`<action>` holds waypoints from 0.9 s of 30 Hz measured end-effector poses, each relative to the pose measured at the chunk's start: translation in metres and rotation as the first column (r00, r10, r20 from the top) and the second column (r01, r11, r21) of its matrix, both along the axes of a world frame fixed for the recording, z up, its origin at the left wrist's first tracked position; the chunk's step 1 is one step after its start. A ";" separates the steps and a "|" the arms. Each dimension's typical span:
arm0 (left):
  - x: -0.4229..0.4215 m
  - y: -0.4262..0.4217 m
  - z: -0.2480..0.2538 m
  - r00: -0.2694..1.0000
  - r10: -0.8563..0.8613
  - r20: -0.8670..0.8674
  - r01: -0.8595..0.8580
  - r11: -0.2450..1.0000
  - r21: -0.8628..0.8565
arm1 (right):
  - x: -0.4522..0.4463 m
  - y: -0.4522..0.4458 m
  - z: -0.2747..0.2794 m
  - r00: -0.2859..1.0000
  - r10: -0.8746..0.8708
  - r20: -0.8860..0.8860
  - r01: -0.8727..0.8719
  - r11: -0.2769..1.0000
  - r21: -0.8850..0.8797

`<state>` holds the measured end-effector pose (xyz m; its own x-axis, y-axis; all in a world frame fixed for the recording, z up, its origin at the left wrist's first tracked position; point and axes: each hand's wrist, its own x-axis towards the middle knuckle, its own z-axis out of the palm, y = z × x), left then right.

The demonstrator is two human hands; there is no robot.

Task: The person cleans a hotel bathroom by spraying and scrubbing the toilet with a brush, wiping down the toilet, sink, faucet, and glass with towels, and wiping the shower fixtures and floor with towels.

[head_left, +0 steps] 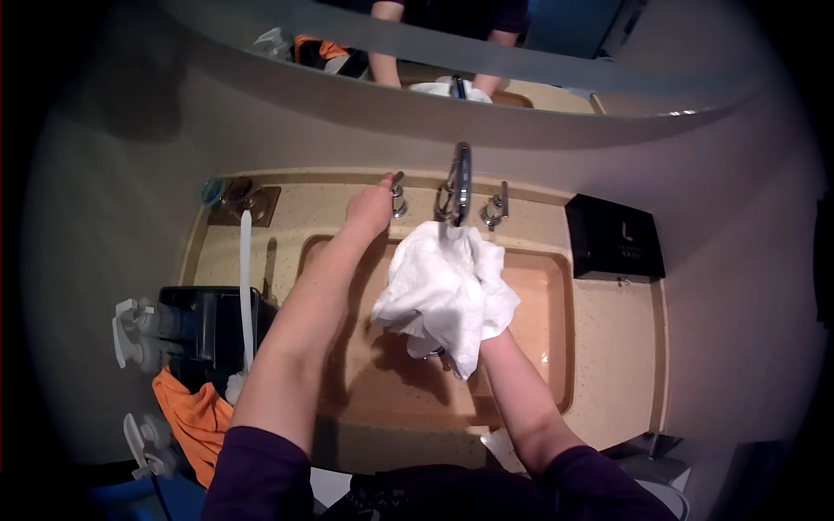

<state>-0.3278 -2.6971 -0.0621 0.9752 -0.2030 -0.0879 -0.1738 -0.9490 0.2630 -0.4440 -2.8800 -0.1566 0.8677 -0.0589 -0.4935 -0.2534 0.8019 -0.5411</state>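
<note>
Both grips unclear, left hand (372, 208) touching tap handle (399, 202), right hand under cloth (439, 282), sink's right rim (569, 330) apart

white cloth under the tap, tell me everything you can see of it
The white cloth is plain and looks soft, like a thin towel. It is crumpled, with folds and loose, uneven edges, and its lowest corner hangs toward the person. It is held up over the basin, just below the tap. The right forearm reaches beneath it, and the cloth hides the grip. Whether it is wet is hard to tell.
</note>
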 end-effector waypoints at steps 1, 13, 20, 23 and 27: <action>-0.004 -0.008 0.005 0.999 0.044 0.000 -0.044 0.998 0.039 | -0.007 -0.003 0.001 1.000 -0.009 0.011 0.009 1.000 0.011; -0.051 0.040 -0.094 0.880 0.201 -0.430 -0.451 0.073 -0.889 | -0.276 -0.134 -0.017 0.928 -0.365 0.069 0.347 0.918 0.192; -0.285 -0.082 -0.062 0.987 0.154 0.034 -0.049 0.501 -0.864 | -0.525 -0.193 -0.028 0.732 -0.681 -0.017 0.675 0.721 0.158; -0.371 -0.139 -0.053 0.963 -0.112 0.245 0.268 0.470 -0.841 | -0.616 -0.174 -0.024 0.659 -0.750 -0.055 0.750 0.649 0.129; -0.483 -0.195 -0.062 0.632 -0.618 0.467 0.608 0.022 -0.794 | -0.720 -0.119 -0.028 0.542 -0.832 -0.120 0.839 0.528 0.129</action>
